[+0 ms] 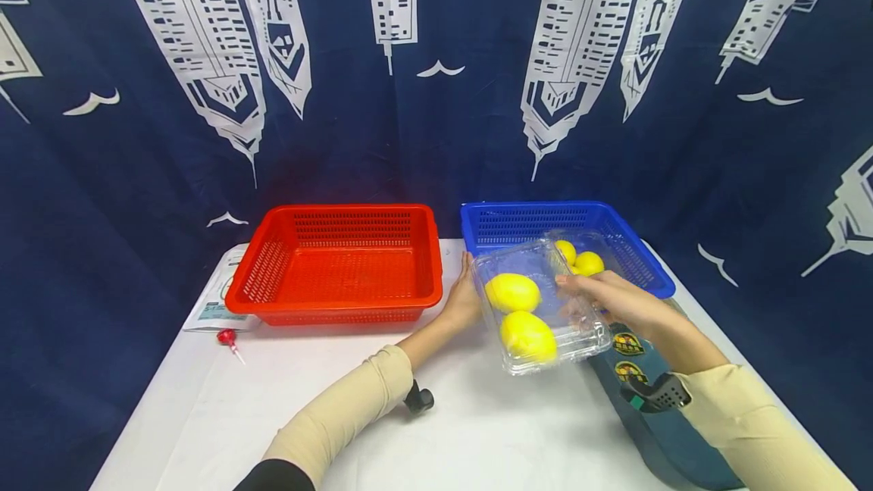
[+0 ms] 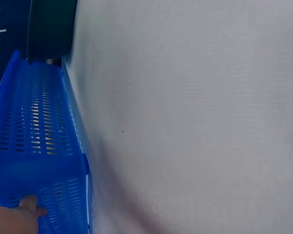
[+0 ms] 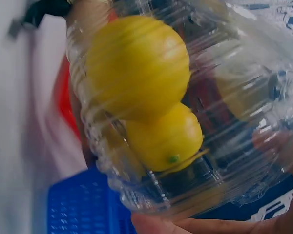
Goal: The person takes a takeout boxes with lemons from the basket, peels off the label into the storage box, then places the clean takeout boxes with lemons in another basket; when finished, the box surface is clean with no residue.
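The right hand [image 1: 614, 298] grips a clear box [image 1: 546, 309] by its right side, fingers curled over the top edge. The box sits tilted over the near left corner of the blue basket [image 1: 641, 264], partly above the counter [image 1: 477, 430]. Two lemons [image 1: 513, 292] lie in the box, one behind the other; the right wrist view shows them [image 3: 139, 68] pressed against the ribbed plastic wall [image 3: 224, 161], with fingertips at the lower edge. Two more lemons [image 1: 588, 262] lie in the blue basket, behind the box.

The left hand [image 1: 464, 298] lies at the left side of the box, beside the blue basket's near left corner, fingers stretched forward. Whether it touches the box or only the basket cannot be told. In the left wrist view a fingertip [image 2: 31, 204] rests against the basket's slotted wall [image 2: 39, 131].

Left of the blue basket stands a red basket [image 1: 341, 264], just beside it. At the red basket's left edge a printed sheet [image 1: 214, 309] pokes out, with a small red thing [image 1: 227, 337] near its front corner. A dark teal bag [image 1: 648, 415] lies in front of the blue basket, under the right forearm.
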### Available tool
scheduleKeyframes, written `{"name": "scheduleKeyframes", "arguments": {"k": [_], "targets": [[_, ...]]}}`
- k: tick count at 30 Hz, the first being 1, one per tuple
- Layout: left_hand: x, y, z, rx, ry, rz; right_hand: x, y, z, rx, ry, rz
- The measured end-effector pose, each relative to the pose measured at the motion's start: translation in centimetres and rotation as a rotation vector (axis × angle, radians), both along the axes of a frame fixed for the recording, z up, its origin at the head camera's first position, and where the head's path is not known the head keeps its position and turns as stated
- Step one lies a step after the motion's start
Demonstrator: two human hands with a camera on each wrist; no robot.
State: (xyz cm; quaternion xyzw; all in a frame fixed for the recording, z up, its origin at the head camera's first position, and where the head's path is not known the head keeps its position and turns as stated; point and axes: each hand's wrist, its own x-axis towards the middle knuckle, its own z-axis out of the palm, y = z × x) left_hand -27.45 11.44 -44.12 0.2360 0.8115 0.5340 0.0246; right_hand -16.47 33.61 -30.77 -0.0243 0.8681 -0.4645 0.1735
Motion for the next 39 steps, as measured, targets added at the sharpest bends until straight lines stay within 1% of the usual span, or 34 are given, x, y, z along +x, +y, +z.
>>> {"name": "scheduleKeyframes", "arguments": {"k": [4,7,12,16,21,26,34,39], "targets": [[0.0,0.3,0.1,0.004,-0.092,0.02,-2.0,0.7,0.7,0.009,0.011,-0.034],[0.0,0.3,-0.1,0.006,-0.12,0.023,-3.5,1.1,1.0,0.028,0.01,-0.062],[0.1,0.4,-0.3,0.015,-0.114,0.028,-5.7,1.5,1.0,0.069,-0.001,-0.096],[0.2,0.3,-0.2,0.043,-0.135,0.029,-7.1,1.8,0.9,0.069,-0.024,-0.139],[0.3,0.3,-0.1,0.07,-0.173,0.025,-8.8,2.5,0.6,0.018,-0.035,-0.196],[0.3,0.2,-0.2,0.059,-0.176,0.035,-10.3,3.1,0.2,-0.041,-0.049,-0.226],[0.5,0.2,0.0,0.063,-0.169,0.025,-12.3,3.4,-1.3,-0.06,-0.095,-0.282],[0.4,0.3,-0.2,0.075,-0.17,0.024,-13.1,3.2,-2.5,-0.058,-0.126,-0.27]]}}
